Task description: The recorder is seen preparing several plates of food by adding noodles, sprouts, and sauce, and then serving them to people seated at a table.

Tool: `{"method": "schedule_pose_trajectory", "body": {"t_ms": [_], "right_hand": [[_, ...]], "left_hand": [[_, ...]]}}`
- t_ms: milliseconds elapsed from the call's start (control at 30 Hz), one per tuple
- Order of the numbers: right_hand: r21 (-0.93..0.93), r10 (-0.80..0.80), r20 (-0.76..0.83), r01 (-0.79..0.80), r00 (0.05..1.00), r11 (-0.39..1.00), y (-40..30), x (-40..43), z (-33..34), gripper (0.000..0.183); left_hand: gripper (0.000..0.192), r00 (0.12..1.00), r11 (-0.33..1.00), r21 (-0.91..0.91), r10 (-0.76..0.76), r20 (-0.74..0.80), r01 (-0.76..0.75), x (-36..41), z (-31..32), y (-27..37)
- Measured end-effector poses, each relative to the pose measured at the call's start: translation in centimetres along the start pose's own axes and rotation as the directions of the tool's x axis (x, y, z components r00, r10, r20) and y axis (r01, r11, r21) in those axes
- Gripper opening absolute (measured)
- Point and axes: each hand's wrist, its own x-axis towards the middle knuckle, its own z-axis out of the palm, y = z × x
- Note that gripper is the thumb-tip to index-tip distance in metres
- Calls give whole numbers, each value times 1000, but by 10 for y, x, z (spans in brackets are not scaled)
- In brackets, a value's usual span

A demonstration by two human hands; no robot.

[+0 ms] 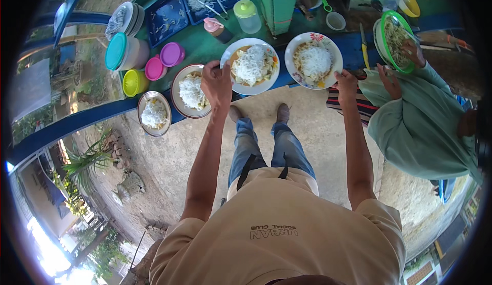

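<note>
My left hand (217, 85) grips the left rim of a white plate (250, 89) that carries food topped with white noodles (251, 65). With its fingers on the right rim, my right hand (346, 84) holds a flower-patterned plate (335, 50), also bearing food under white noodles. Beside my left hand, partly covered by it, a brown-rimmed plate (176, 92) holds a similar portion. A smaller plate (154, 134) of the same food lies farther left, at the counter edge.
A co-worker (419, 119) at the right reaches into a green-rimmed basket (408, 69) of noodles. A knife (364, 46) lies nearby. Behind the plates are a lidded jug (248, 18), a sauce bottle (221, 33), plastic tubs (155, 67), blue trays (165, 19) and a green post (275, 4).
</note>
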Motion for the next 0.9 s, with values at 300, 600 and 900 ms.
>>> {"method": "schedule_pose_trajectory", "body": {"t_ms": [300,600,900], "right_hand": [[118,37,52,-43,998,992,3,29,-21,20],[-301,-488,129,503,863,810,-75,-119,109,38],[-24,-689,570,847,447,531,-167,-183,210,76]], "left_hand": [[66,738,676,522,663,-122,-521,153,3,18],[64,737,728,450,646,-198,-517,108,-51,44],[77,744,747,74,637,202,-661,-104,-80,147]]}}
